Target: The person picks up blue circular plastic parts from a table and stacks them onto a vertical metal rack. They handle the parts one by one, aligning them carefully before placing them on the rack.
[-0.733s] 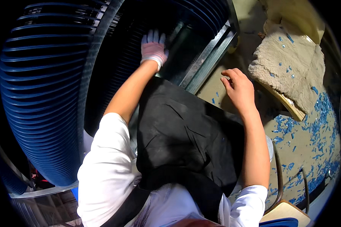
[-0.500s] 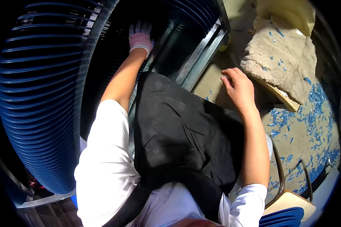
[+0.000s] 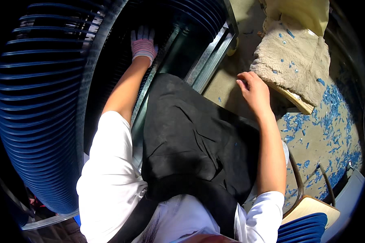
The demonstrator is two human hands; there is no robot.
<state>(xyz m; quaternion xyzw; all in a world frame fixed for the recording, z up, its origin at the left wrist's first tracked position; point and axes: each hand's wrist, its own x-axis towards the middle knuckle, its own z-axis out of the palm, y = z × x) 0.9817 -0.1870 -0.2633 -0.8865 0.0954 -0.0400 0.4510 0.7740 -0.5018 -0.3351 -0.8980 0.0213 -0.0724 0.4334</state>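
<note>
My left hand (image 3: 142, 46), in a white glove with pink bands, reaches into the dark inside of a metal rack (image 3: 211, 60). Its fingers are stretched out and slightly apart; what they touch in the shadow cannot be made out. Beside that arm stands a tall row of thin, blue, curved-edged pieces (image 3: 40, 121), closely spaced in the rack. Bare and loosely bent, my right hand (image 3: 255, 91) hovers past my black apron (image 3: 190, 133), close to a cloth-covered seat (image 3: 288, 56). Its thumb is apart from the fingers and nothing shows in them.
Blue shavings (image 3: 336, 117) are strewn over the floor at right, with a few on the fluffy beige cloth. At lower right, several stacked blue pieces (image 3: 304, 227) lie by a wooden chair seat (image 3: 312, 206) with bent metal legs. More blue pieces (image 3: 198, 16) hang in the rack's far part.
My left hand has shifted slightly to the left and down in the picture, still outstretched. The rack and cloth-covered seat also sit a little further left. My right hand has hardly moved.
</note>
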